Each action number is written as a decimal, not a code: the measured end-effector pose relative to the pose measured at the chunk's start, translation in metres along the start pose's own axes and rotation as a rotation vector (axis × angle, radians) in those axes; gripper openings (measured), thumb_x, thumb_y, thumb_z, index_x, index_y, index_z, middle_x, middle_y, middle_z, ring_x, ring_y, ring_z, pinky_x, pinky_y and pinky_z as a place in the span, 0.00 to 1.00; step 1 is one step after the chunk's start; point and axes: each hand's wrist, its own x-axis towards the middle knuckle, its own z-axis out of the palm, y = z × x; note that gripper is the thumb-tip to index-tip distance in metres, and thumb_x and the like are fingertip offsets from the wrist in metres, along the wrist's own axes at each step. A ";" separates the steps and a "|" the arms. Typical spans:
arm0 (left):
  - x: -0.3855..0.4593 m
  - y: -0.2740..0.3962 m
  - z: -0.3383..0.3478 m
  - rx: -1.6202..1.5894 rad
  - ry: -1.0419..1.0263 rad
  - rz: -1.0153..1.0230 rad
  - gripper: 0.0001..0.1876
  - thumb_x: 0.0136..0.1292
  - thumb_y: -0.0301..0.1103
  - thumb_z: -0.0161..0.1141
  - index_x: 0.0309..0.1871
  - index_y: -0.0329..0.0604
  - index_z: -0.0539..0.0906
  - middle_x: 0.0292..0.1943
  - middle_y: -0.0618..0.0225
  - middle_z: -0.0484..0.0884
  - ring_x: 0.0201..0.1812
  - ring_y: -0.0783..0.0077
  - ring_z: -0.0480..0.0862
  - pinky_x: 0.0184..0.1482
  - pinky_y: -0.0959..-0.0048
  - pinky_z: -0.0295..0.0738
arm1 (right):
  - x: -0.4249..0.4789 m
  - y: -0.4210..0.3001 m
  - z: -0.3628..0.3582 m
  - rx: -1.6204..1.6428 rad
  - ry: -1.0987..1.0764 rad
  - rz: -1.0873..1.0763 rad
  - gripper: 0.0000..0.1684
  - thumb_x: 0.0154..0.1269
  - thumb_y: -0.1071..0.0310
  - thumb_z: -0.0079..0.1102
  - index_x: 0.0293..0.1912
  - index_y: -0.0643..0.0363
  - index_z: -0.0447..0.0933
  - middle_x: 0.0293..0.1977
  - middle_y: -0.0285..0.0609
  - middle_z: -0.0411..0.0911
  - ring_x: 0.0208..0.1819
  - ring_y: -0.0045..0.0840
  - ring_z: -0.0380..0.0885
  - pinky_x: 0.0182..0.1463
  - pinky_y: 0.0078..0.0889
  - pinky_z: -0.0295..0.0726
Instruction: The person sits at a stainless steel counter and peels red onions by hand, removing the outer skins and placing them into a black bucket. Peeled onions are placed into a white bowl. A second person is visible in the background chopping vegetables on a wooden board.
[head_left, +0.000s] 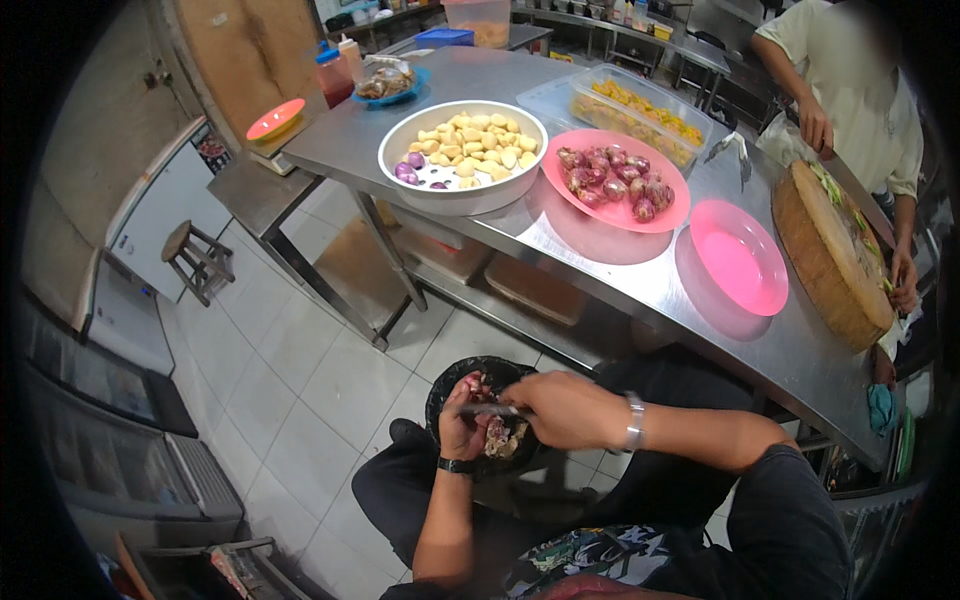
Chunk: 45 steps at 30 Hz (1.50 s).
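Note:
My left hand (459, 433), with a black band at the wrist, holds a reddish shallot (475, 381) over a black-lined bin (438, 390). My right hand (576, 409) grips a small knife (484, 409), its blade blurred and close to the left fingers. Papery peels (504, 439) lie inside the bin, between my knees. On the steel table (592, 289), unpeeled shallots (615, 178) fill a pink plate (559, 187). A perforated round pan (465, 201) beside it holds peeled garlic cloves (480, 142) and several peeled purple shallots (406, 174). Another pink plate (739, 262) stands to the right.
At right, a co-worker (840, 105) holds a cleaver (862, 191) over green vegetables on a round wooden chopping block (810, 247). Behind the plates is a plastic container (637, 112) of chopped orange-yellow food. Sauce bottles (334, 75) stand far left; a wooden stool (196, 259) is on the floor.

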 end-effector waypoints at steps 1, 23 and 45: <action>0.003 -0.002 -0.003 -0.031 0.032 0.016 0.12 0.73 0.37 0.55 0.52 0.40 0.79 0.39 0.71 0.81 0.38 0.75 0.79 0.38 0.77 0.72 | -0.020 -0.017 -0.024 0.023 0.055 -0.076 0.23 0.52 0.80 0.54 0.50 0.63 0.79 0.42 0.56 0.81 0.46 0.50 0.80 0.51 0.48 0.79; 0.006 0.016 -0.024 -0.166 0.061 0.010 0.09 0.72 0.40 0.55 0.48 0.48 0.77 0.32 0.71 0.79 0.25 0.76 0.70 0.29 0.76 0.64 | 0.030 0.210 -0.364 0.292 0.529 0.652 0.21 0.75 0.57 0.52 0.53 0.67 0.73 0.37 0.48 0.86 0.30 0.21 0.85 0.15 0.17 0.61; 0.009 0.016 -0.020 -0.156 0.033 -0.011 0.09 0.73 0.40 0.54 0.48 0.48 0.77 0.32 0.72 0.79 0.26 0.77 0.70 0.29 0.76 0.65 | 0.045 0.213 -0.360 0.149 0.538 0.712 0.15 0.71 0.60 0.55 0.42 0.63 0.78 0.24 0.39 0.79 0.14 0.15 0.62 0.15 0.23 0.54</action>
